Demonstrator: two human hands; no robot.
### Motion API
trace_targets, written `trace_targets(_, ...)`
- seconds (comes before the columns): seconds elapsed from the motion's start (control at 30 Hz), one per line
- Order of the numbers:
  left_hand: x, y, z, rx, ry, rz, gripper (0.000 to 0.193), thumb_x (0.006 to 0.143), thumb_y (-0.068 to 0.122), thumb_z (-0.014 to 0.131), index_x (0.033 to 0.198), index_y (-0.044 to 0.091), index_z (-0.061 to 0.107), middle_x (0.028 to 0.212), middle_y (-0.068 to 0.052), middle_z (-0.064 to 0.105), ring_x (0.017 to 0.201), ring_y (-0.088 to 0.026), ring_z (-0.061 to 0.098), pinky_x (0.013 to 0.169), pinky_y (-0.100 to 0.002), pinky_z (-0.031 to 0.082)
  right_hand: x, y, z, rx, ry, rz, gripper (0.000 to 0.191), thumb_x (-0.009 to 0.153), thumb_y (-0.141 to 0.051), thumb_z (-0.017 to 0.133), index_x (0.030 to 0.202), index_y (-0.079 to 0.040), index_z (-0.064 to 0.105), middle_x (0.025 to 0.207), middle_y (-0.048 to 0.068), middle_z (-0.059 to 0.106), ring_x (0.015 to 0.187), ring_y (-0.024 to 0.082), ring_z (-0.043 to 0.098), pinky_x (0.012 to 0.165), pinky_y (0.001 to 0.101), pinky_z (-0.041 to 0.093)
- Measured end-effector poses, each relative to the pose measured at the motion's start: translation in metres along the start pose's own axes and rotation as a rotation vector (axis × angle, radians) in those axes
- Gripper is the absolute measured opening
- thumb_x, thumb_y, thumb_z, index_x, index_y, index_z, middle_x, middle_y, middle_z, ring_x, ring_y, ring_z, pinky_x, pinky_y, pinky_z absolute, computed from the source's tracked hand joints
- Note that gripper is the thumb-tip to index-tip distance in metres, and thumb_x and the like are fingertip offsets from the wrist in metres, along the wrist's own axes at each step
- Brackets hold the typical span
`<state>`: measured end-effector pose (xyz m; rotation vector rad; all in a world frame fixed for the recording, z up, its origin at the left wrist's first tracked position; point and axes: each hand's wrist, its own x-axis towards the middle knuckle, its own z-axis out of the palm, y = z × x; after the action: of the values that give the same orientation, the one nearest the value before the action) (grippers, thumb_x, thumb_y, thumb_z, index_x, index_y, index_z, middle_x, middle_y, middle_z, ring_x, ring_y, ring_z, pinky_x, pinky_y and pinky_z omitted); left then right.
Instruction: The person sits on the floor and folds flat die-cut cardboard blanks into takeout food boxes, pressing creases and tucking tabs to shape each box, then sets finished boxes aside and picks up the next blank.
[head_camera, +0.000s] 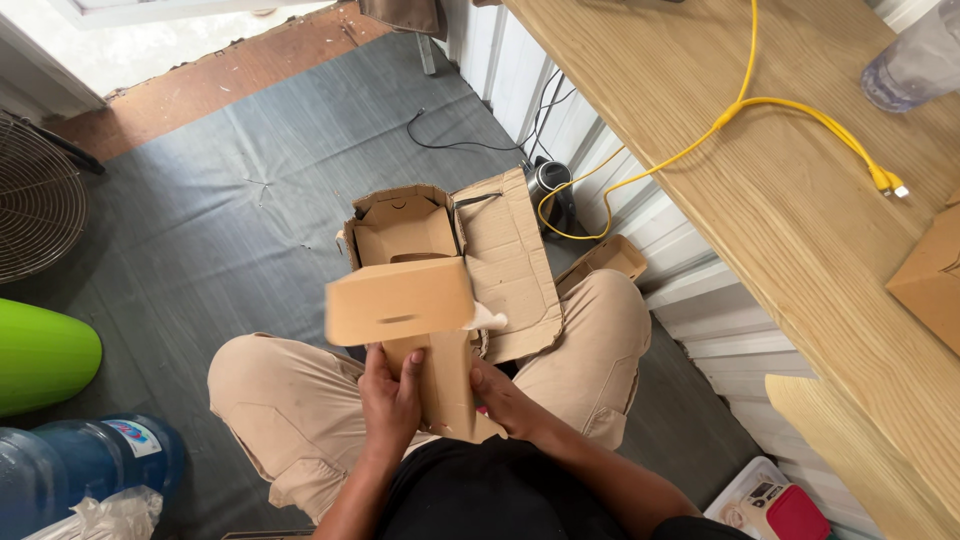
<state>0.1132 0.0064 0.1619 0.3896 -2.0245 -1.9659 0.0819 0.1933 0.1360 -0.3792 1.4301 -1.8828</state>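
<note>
A seated person, seen from above, works a cardboard piece (425, 335) over the lap, above a grey floor mat (230, 210). At the mat's left edge sit a green ball (40, 355) and a blue water jug (90, 465) bearing a small rounded white-and-pink label. The left hand (392, 395) is closed around the lower strip of the cardboard piece, thumb on its front face. The right hand (500, 395) clasps the strip's opposite edge, fingers curled behind it. The blurred upper panel of the piece juts out to the left; a firm, even grip on both edges, close to the crease, would likely keep the fold straight and the board from tearing. Beyond the knees lies an open brown box (450, 240), flaps spread, on the mat. At right, a yellow cable (760, 105) loops across a wooden table (790, 220), whose far right edge carries a brown carton (930, 285). A white-and-red container (775, 505) sits below the table's near corner.
</note>
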Motion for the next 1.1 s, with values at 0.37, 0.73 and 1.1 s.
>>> trace_targets(0.37, -0.002, 0.011, 0.011, 0.003, 0.018, 0.097, 0.029, 0.104, 0.016, 0.063, 0.123, -0.005, 0.058, 0.105, -0.019, 0.075, 0.097, -0.015, 0.068, 0.083, -0.031, 0.055, 0.01, -0.003, -0.007, -0.384, 0.295, -0.043, 0.051, 0.107, -0.043, 0.045, 0.114, 0.003, 0.065, 0.086, 0.006, 0.07, 0.077, 0.013, 0.064, 0.07, 0.0277, 0.053)
trace_targets(0.73, -0.002, 0.006, 0.016, 0.027, -0.062, -0.076, 0.043, 0.101, 0.019, 0.061, 0.138, -0.002, 0.05, 0.12, -0.017, 0.074, 0.11, -0.018, 0.069, 0.094, -0.032, 0.053, 0.011, 0.011, -0.009, -0.428, 0.409, -0.031, 0.051, 0.104, -0.045, 0.051, 0.103, 0.002, 0.069, 0.075, 0.002, 0.069, 0.07, 0.007, 0.059, 0.062, 0.0253, 0.051)
trace_targets(1.1, -0.007, 0.022, 0.008, 0.346, -0.136, 0.01, 0.051, 0.088, 0.004, 0.07, 0.138, 0.012, 0.063, 0.111, -0.01, 0.076, 0.073, -0.019, 0.067, 0.066, -0.033, 0.056, 0.027, 0.049, -0.043, -0.127, 0.497, -0.134, 0.055, 0.101, -0.054, 0.043, 0.106, -0.004, 0.066, 0.087, -0.003, 0.067, 0.08, 0.005, 0.062, 0.073, 0.0232, 0.053)
